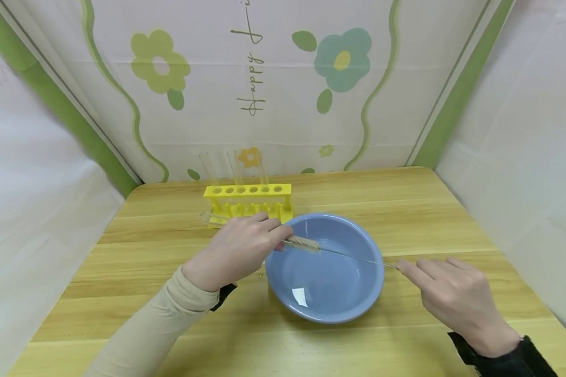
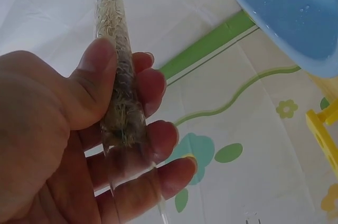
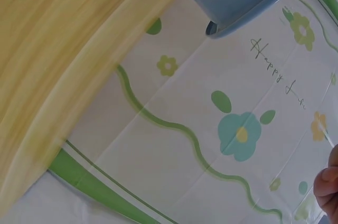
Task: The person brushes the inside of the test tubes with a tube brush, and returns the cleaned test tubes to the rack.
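My left hand grips a clear glass test tube, held tilted over the left side of a blue basin. Inside the tube's mouth end sits the pale bristle head of a test tube brush, close under my thumb. The brush's thin wire handle runs out across the basin to the right. At its far end my right hand pinches it between thumb and fingers, just beyond the rim. In the right wrist view only some fingertips show at the edge.
Behind the basin to the left stands a yellow test tube rack with three upright glass tubes. Droplets cling to the basin's inner wall. A printed cloth hangs along the back edge of the wooden table.
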`<state>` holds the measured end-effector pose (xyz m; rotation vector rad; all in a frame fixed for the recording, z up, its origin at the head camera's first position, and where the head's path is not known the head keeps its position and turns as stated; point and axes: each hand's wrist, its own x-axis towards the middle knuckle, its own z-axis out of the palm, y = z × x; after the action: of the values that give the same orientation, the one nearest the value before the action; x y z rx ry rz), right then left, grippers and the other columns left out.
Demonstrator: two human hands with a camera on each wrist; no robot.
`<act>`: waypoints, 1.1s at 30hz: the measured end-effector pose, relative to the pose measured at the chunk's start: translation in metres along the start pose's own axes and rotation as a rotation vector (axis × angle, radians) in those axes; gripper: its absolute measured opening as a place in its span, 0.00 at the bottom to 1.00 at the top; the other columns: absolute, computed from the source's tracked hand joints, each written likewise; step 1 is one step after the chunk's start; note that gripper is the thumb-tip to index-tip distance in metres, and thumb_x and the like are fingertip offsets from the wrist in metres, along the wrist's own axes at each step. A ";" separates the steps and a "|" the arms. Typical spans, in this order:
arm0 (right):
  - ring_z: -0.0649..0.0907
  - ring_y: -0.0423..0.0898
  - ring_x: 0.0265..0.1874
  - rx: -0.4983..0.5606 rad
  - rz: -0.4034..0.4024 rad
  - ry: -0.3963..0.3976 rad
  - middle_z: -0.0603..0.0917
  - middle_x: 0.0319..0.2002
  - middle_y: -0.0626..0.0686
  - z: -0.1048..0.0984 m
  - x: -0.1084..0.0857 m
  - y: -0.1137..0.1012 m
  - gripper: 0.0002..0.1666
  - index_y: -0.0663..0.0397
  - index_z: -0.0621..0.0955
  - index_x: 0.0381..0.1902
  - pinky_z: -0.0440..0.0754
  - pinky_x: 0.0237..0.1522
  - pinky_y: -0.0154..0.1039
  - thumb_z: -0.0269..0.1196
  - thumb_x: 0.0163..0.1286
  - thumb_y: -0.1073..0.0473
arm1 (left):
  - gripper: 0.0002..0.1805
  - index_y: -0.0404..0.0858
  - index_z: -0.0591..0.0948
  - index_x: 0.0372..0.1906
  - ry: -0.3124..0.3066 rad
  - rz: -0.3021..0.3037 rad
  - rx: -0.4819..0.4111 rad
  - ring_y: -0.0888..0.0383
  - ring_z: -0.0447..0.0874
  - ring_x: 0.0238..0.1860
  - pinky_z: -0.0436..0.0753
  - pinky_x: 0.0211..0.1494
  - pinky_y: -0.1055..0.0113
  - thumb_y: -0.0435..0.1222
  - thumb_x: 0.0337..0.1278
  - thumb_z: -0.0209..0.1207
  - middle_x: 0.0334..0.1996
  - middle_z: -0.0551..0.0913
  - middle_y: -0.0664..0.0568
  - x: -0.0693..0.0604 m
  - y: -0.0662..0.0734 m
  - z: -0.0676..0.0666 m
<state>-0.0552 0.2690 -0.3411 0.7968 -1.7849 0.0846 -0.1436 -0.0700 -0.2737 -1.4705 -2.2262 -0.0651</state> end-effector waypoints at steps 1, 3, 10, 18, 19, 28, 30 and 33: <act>0.49 0.36 0.13 0.000 0.001 -0.001 0.54 0.14 0.43 0.000 0.000 0.000 0.22 0.58 0.83 0.27 0.41 0.15 0.30 0.43 0.61 0.77 | 0.11 0.40 0.84 0.42 0.000 -0.001 -0.002 0.56 0.82 0.29 0.82 0.26 0.68 0.35 0.54 0.71 0.31 0.85 0.53 0.000 0.000 0.000; 0.49 0.36 0.13 0.001 0.003 -0.007 0.54 0.14 0.43 -0.002 -0.001 0.000 0.22 0.58 0.83 0.27 0.41 0.15 0.30 0.43 0.61 0.77 | 0.11 0.40 0.84 0.42 -0.001 -0.002 -0.005 0.56 0.82 0.29 0.82 0.26 0.68 0.35 0.54 0.71 0.32 0.85 0.53 -0.001 -0.001 0.000; 0.48 0.35 0.14 0.032 0.009 -0.028 0.54 0.15 0.42 -0.004 -0.004 0.002 0.23 0.56 0.83 0.29 0.41 0.15 0.30 0.42 0.61 0.77 | 0.10 0.40 0.84 0.41 -0.007 -0.002 -0.008 0.56 0.81 0.29 0.81 0.26 0.69 0.35 0.55 0.71 0.31 0.84 0.53 -0.002 -0.001 0.000; 0.64 0.33 0.12 0.205 0.165 -0.225 0.74 0.19 0.40 -0.003 -0.023 -0.003 0.23 0.53 0.88 0.38 0.62 0.10 0.25 0.46 0.79 0.57 | 0.15 0.38 0.84 0.41 0.027 0.039 0.102 0.55 0.82 0.31 0.83 0.27 0.68 0.35 0.47 0.75 0.31 0.83 0.51 -0.004 0.000 0.007; 0.66 0.33 0.13 0.205 0.176 -0.245 0.77 0.21 0.41 -0.003 -0.023 -0.003 0.24 0.53 0.88 0.39 0.64 0.10 0.25 0.45 0.79 0.56 | 0.16 0.38 0.84 0.41 0.034 0.043 0.115 0.55 0.82 0.30 0.82 0.27 0.69 0.35 0.47 0.75 0.31 0.83 0.51 -0.004 0.000 0.008; 0.53 0.31 0.12 0.147 0.114 -0.138 0.65 0.14 0.40 -0.009 -0.010 -0.009 0.22 0.56 0.86 0.35 0.48 0.11 0.22 0.47 0.81 0.59 | 0.14 0.38 0.84 0.42 0.036 0.049 0.122 0.56 0.81 0.30 0.81 0.25 0.70 0.34 0.50 0.73 0.32 0.83 0.51 -0.007 0.002 0.008; 0.51 0.30 0.13 0.155 0.112 -0.112 0.64 0.14 0.40 -0.009 -0.007 -0.011 0.22 0.56 0.85 0.34 0.46 0.12 0.21 0.47 0.81 0.59 | 0.12 0.37 0.84 0.42 0.043 0.062 0.124 0.56 0.81 0.30 0.81 0.25 0.70 0.33 0.52 0.72 0.32 0.83 0.51 -0.008 0.002 0.008; 0.55 0.29 0.11 0.190 0.125 -0.119 0.68 0.14 0.40 -0.008 -0.009 -0.012 0.23 0.56 0.85 0.32 0.51 0.11 0.20 0.47 0.81 0.59 | 0.10 0.37 0.84 0.41 0.063 0.080 0.129 0.56 0.80 0.30 0.81 0.26 0.70 0.32 0.54 0.71 0.31 0.83 0.51 -0.009 0.003 0.007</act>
<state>-0.0409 0.2667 -0.3497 0.8384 -1.9596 0.2982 -0.1410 -0.0745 -0.2841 -1.4650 -2.0790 0.0566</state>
